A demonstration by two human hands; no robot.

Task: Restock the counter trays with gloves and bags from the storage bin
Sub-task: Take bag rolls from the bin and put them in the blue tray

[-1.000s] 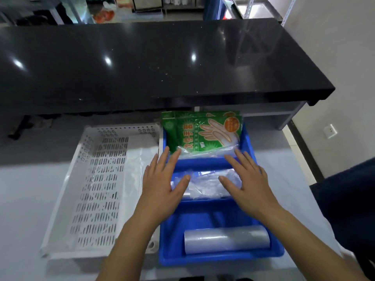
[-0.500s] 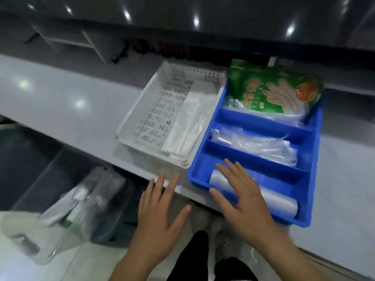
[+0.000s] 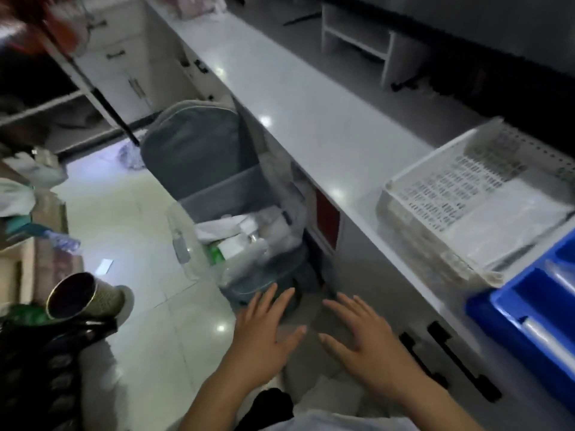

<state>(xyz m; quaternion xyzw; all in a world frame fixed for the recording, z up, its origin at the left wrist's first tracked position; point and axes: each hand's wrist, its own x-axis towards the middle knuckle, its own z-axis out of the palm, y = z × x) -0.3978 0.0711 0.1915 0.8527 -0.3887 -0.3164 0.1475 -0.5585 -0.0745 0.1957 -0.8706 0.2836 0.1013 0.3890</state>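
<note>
1. A grey swing-lid trash bin (image 3: pixel 199 150) stands on the pale tiled floor (image 3: pixel 130 213) against the white table (image 3: pixel 298 98).
2. A metallic cup (image 3: pixel 81 295) sits at the lower left.
3. A black-handled mop (image 3: pixel 105 107) leans behind the bin.

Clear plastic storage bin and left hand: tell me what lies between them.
Head view: nothing lies between. The left hand, fingers spread, hovers just short of the clear plastic storage bin; only floor shows there.

My long white glossy counter (image 3: pixel 298 98) crosses the frame diagonally; at right it carries my white perforated plastic tray (image 3: pixel 435 209) and blue divided plastic tray (image 3: pixel 485 309), touching.
</note>
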